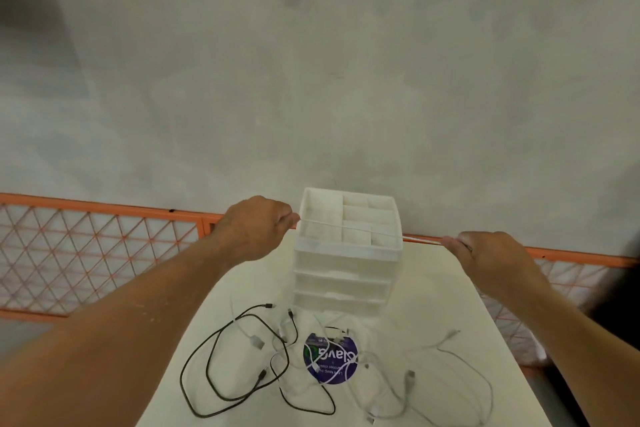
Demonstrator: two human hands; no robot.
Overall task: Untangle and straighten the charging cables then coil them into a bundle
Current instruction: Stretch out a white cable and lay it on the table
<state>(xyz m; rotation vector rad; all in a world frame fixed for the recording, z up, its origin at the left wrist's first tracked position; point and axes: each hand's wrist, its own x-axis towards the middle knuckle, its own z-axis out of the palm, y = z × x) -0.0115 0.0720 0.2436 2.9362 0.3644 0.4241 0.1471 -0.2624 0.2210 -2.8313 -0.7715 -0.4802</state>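
A white cable [349, 227] runs taut between my two hands, raised in front of the drawer unit. My left hand [258, 227] pinches its left end and my right hand [483, 253] pinches its right end. Below them, on the white table [433, 284], lies a tangle: black cables [221, 357] looped at the left and white cables [446, 350] spread at the right, with several plugs showing.
A white plastic drawer unit [346, 274] with an open divided top stands at the table's far middle. A round purple sticker [330, 357] lies under the cables. An orange mesh fence [104, 253] runs behind the table, before a grey wall.
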